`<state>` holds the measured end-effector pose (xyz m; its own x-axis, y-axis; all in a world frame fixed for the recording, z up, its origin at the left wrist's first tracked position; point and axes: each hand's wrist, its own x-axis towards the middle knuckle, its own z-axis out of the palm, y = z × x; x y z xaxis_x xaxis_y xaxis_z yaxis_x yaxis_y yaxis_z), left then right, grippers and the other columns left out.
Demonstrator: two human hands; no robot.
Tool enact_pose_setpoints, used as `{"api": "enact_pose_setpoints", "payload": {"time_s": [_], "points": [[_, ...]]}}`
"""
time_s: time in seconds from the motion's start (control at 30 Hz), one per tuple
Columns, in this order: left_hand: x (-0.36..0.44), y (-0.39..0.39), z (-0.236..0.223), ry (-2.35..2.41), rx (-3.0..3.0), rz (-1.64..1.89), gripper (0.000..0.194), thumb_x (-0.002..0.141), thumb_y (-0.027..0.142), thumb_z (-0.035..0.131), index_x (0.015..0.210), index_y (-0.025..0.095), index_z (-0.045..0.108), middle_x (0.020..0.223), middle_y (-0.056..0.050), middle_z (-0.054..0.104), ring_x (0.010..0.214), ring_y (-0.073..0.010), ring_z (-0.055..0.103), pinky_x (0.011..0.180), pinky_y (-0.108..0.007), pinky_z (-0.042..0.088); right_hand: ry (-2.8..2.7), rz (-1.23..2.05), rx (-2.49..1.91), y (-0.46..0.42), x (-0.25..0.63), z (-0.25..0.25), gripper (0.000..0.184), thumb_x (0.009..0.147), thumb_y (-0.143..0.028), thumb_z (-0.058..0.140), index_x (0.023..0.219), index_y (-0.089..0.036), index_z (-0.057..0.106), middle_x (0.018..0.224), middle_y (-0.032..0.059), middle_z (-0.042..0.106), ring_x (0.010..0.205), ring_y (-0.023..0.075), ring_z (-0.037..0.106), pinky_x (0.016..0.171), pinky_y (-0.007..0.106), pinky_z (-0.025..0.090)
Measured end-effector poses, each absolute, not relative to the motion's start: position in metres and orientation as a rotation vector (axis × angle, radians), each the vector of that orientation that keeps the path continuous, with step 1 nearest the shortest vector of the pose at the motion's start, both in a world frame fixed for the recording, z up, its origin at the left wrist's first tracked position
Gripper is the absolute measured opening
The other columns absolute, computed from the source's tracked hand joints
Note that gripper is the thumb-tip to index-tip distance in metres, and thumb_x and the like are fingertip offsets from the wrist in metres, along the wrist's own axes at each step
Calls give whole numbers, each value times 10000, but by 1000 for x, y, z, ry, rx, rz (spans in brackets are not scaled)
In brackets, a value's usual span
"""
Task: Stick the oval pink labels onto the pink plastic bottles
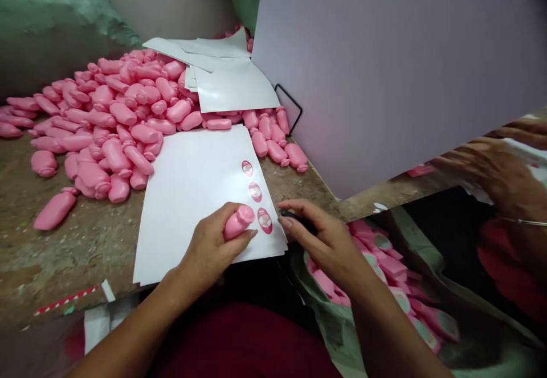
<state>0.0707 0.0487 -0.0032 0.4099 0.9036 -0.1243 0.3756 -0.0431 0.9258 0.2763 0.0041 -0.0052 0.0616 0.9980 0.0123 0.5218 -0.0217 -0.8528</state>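
My left hand (pixel 213 238) is closed around a small pink plastic bottle (pixel 238 222), its neck end turned up toward me. It is over the lower part of a white sticker sheet (pixel 192 196). Three oval pink labels (pixel 255 192) run down the sheet's right side, the lowest just right of the bottle. At the sheet's right edge, my right hand (pixel 322 238) grips a thin black tool (pixel 299 220); its tip is partly behind the fingers, so I cannot make out its kind.
A big heap of pink bottles (pixel 123 110) covers the table's left and back. More white sheets (pixel 235 85) lie behind. A large grey panel (pixel 384 70) stands at the right. Below right, a green sack (pixel 337 327) holds labelled bottles (pixel 436 318). Another person's hand (pixel 487 161) shows at far right.
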Motion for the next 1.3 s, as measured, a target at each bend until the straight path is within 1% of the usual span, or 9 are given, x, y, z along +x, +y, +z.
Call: {"api": "enact_pose_setpoints", "payload": {"time_s": [0.13, 0.23, 0.33, 0.43, 0.67, 0.87, 1.07, 1.23, 1.3], "points": [[66, 57, -15, 1243, 1680, 700, 243, 854, 383, 669, 1039, 230, 638, 924, -4, 703, 856, -187, 635, 808, -306, 462, -1713, 775, -1795, 6, 288, -25, 291, 961, -326, 433, 1049, -207, 684, 963, 77, 765, 845, 252, 701, 724, 356, 488], [64, 60, -13, 1183, 1809, 714, 169, 872, 303, 621, 1019, 232, 668, 956, -28, 713, 884, -200, 637, 834, -325, 470, -1779, 651, -1817, 9, 282, -27, 284, 952, -288, 437, 1073, -204, 679, 1016, 88, 768, 895, 269, 704, 772, 376, 459], [65, 62, -11, 1039, 2031, 590, 266, 803, 184, 608, 1041, 235, 717, 1206, -93, 703, 1035, -277, 623, 938, -424, 455, -1842, 543, -1827, 19, 275, -23, 257, 949, -286, 466, 1065, -213, 683, 961, 86, 775, 826, 265, 699, 729, 366, 410], [69, 67, -10, 986, 2195, 382, 428, 738, 144, 609, 1137, 245, 726, 1420, -123, 596, 1043, -336, 601, 944, -521, 442, -1944, 457, -1841, 30, 271, -21, 204, 942, -253, 505, 1017, -210, 689, 892, 72, 779, 782, 255, 691, 708, 357, 352], [76, 77, 1, 918, 2352, 132, 518, 727, 155, 608, 1225, 268, 692, 1368, -105, 626, 1025, -340, 619, 887, -505, 511, -2059, 299, -1821, 38, 269, -26, 144, 950, -204, 528, 958, -194, 672, 900, 43, 784, 768, 215, 678, 687, 343, 270], [78, 78, 9, 911, 2437, -148, 579, 792, 168, 538, 1362, 260, 584, 1541, -100, 459, 1143, -334, 585, 931, -506, 518, -2061, 251, -1756, 36, 269, -30, 132, 943, -191, 534, 932, -201, 665, 860, 29, 778, 736, 194, 666, 680, 332, 270], [77, 78, 7, 897, 2442, -161, 593, 797, 184, 542, 1386, 246, 570, 1565, -112, 426, 1120, -337, 589, 934, -516, 521, -2017, 311, -1786, 41, 267, -30, 120, 919, -182, 555, 920, -188, 675, 821, 31, 768, 720, 196, 667, 681, 329, 288], [78, 79, 4, 886, 2434, -130, 579, 798, 175, 536, 1371, 236, 588, 1586, -112, 399, 1087, -328, 596, 933, -512, 519, -1927, 559, -1681, 44, 270, -28, 138, 929, -226, 531, 905, -210, 666, 743, -5, 739, 646, 165, 635, 662, 302, 341], [76, 79, 3, 888, 2419, -116, 576, 797, 178, 545, 1366, 250, 596, 1601, -115, 373, 1101, -335, 596, 939, -520, 512, -1923, 476, -1695, 42, 272, -28, 147, 930, -229, 520, 922, -207, 666, 772, 7, 748, 675, 175, 642, 675, 312, 340]]}}
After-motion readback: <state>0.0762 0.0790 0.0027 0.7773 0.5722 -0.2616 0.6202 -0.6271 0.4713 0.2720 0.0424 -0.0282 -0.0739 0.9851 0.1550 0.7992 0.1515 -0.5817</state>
